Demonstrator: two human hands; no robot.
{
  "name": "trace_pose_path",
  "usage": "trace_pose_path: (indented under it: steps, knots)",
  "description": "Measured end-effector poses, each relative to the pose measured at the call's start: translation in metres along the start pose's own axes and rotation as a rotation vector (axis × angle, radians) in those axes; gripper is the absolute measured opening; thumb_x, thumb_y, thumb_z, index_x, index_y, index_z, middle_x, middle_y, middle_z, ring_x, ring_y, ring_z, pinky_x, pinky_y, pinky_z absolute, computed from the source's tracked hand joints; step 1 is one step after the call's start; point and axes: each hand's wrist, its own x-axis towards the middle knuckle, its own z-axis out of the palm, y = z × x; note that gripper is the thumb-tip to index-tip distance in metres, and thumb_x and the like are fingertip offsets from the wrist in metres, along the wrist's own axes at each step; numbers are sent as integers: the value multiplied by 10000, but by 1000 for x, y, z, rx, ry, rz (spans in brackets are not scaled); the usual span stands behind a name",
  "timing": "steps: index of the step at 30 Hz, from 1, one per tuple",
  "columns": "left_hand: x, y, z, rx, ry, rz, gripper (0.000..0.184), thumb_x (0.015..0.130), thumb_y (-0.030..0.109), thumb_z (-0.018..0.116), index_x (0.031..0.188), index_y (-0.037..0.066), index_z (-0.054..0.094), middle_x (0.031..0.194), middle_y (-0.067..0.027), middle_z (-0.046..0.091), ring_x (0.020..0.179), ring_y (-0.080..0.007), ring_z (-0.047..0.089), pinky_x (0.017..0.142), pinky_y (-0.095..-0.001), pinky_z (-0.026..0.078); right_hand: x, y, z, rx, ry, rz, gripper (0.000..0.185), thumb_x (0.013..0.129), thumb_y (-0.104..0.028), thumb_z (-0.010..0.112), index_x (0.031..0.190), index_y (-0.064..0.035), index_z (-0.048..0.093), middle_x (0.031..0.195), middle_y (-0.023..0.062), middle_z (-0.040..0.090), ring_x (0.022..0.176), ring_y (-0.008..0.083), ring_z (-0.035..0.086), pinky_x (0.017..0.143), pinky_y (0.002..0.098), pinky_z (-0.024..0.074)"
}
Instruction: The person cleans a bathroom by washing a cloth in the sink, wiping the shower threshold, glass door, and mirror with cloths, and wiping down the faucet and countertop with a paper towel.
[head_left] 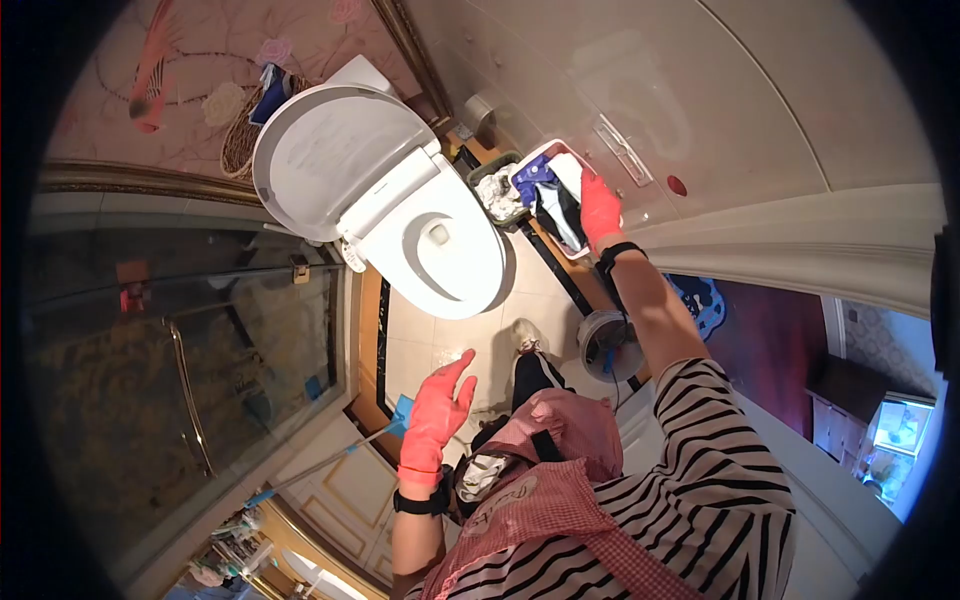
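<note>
My right hand point(601, 208), in a pink rubber glove, is closed at the right rim of a small white-and-pink basket point(577, 253). Its fingertips are partly hidden beside a white item point(568, 172) in the basket. Purple packaging point(533, 177) and dark and pale cloth-like pieces lie in there too. My left hand point(437, 415), gloved the same way, hovers above the floor near my body with fingers apart and nothing in it. Against the basket's left side stands a greenish bin point(500, 190) with crumpled white paper inside.
A white toilet point(455, 245) with its lid point(340, 150) raised stands left of the bins. A round bucket-like container point(606, 345) is by my right leg. A blue-handled tool point(340, 450) leans at lower left, near a glass shower panel point(200, 350). Tiled wall rises behind the basket.
</note>
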Motion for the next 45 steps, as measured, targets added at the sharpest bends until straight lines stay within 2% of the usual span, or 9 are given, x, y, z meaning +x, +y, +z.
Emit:
trace_pose_path:
  steps: [8, 10, 15, 21, 24, 31, 36, 41, 45]
  knots:
    - [46, 45, 9, -335, -58, -17, 385, 847, 144, 609, 1221, 79, 543, 1150, -182, 598, 1084, -306, 568, 918, -351, 433, -54, -3, -26, 512, 241, 53, 776, 625, -99, 701, 1332, -42, 386, 1091, 211, 592, 993, 333, 572, 838, 357, 472]
    - [70, 37, 35, -481, 2, -52, 423, 838, 153, 630, 1241, 75, 527, 1129, -164, 614, 1045, -259, 587, 891, -337, 446, -94, -3, -12, 1116, 0, 72, 778, 617, -122, 710, 1324, -36, 397, 1035, 193, 608, 924, 287, 602, 796, 315, 485]
    - [89, 67, 52, -843, -13, -156, 555, 807, 175, 689, 1307, 71, 468, 1010, -90, 647, 866, -120, 602, 752, -271, 483, -212, -72, -55, 941, 239, -199, 736, 578, -168, 770, 1239, -40, 473, 940, 134, 538, 907, 313, 542, 731, 401, 457]
    - [78, 39, 53, -909, 91, -343, 296, 830, 128, 663, 1091, -7, 621, 796, -3, 643, 655, -49, 532, 578, -214, 445, -234, -75, -98, 1055, -92, -104, 657, 724, -109, 729, 1297, -46, 412, 1106, 91, 554, 1025, 181, 540, 873, 311, 452]
    - [66, 54, 25, -959, -47, -370, 249, 872, 182, 627, 1044, 3, 633, 832, -32, 659, 645, -80, 573, 593, -233, 466, -221, -45, -96, 1595, -874, -32, 686, 739, -184, 729, 1315, -38, 388, 1124, 82, 570, 1102, 221, 504, 893, 324, 438]
    - [29, 71, -35, -993, 111, -311, 214, 911, 198, 569, 1021, 29, 638, 779, 9, 646, 603, -56, 535, 559, -216, 428, -217, -26, -78, 2097, -1084, -36, 790, 786, -376, 637, 1403, -38, 278, 1362, 116, 412, 1221, 243, 440, 1006, 365, 371]
    - [0, 53, -71, -941, 252, -369, 223, 902, 171, 587, 1050, 12, 638, 873, -18, 668, 718, -65, 576, 640, -228, 459, -218, -22, -92, 2099, -1173, -8, 866, 734, -404, 668, 1411, -43, 266, 1349, 131, 427, 1226, 246, 436, 993, 370, 383]
    - [-15, -18, -60, -790, 258, -366, 261, 894, 155, 592, 1104, 2, 618, 915, -22, 665, 725, -53, 563, 642, -209, 444, -193, -41, -128, 1655, -907, -103, 741, 718, -185, 721, 1349, -28, 366, 1224, 93, 505, 1120, 181, 484, 931, 329, 403]
    - [-2, -12, -56, -171, 323, -239, 720, 793, 209, 711, 1376, 12, 337, 1235, -135, 545, 1139, -226, 513, 926, -304, 413, -181, -35, -124, 1348, -1004, -90, 720, 723, -177, 718, 1337, -19, 377, 1195, 98, 512, 1112, 178, 470, 941, 314, 379]
